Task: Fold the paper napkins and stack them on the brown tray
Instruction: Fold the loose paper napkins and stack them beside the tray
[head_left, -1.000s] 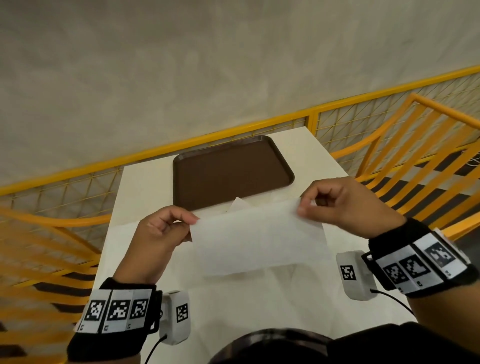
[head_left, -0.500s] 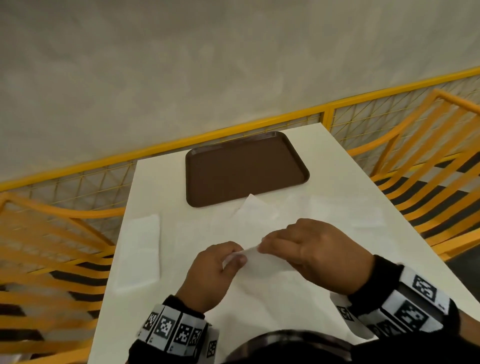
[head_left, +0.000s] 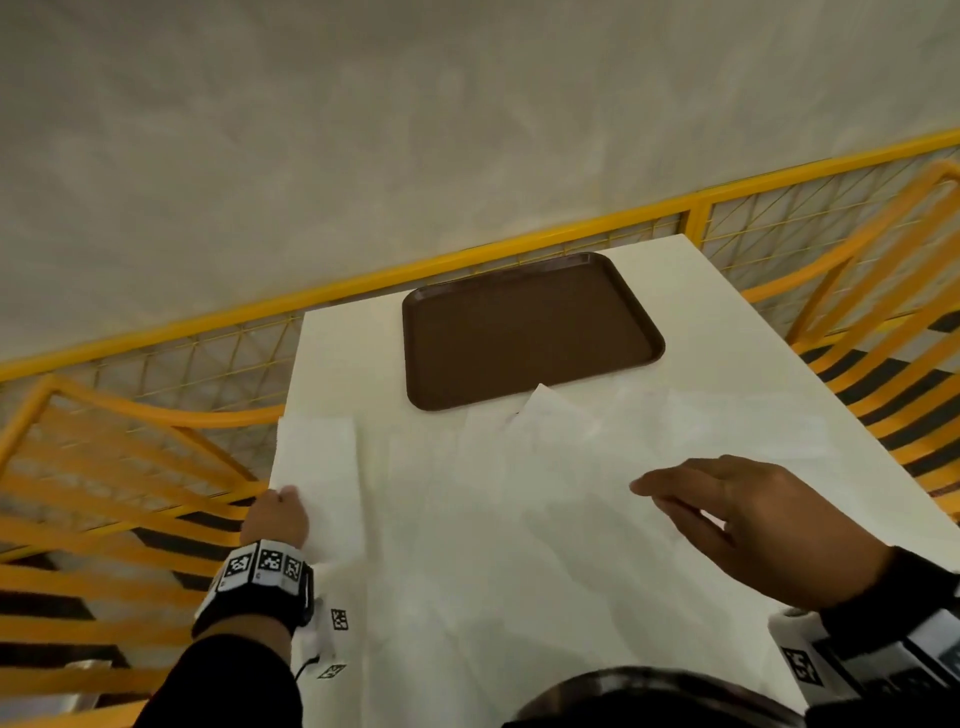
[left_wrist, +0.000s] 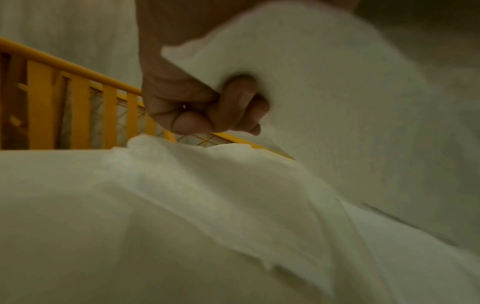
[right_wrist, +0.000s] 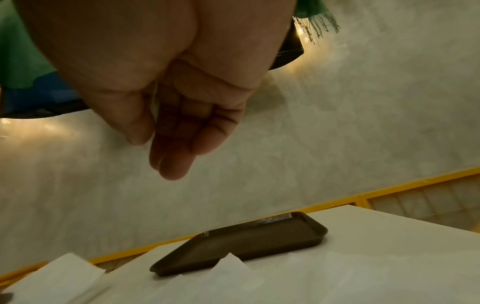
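Nearest on the left, the left hand (head_left: 278, 514) is closed around a white napkin (head_left: 317, 457), its curled fingers (left_wrist: 228, 107) bunching the paper at the near-left edge of the white table (head_left: 753, 332). The wrist view shows the sheet creased and puffed up under that grip, so the likeliest trouble is a crumple or a tear: thin paper clenched in a fist will hold wrinkles, and any fold made from it will probably come out crooked. Part of the napkin also seems to hang past the table's left edge, so a loose grip could let it slide off toward the yellow railing (head_left: 156, 415).

On the near right, the right hand (head_left: 748, 519) hovers open above the table, fingers straight and together, holding nothing. If it presses down carelessly it could drag the other napkins (head_left: 571, 441) lying flat in the middle; they overlap and blend into the tabletop, so picking up two at once is a fair risk.

Farther off, the brown tray (head_left: 530, 332) sits bare near the far edge, with one napkin corner (head_left: 543, 395) overlapping its near rim, and a tug there might shift the sheet onto the tray unfolded
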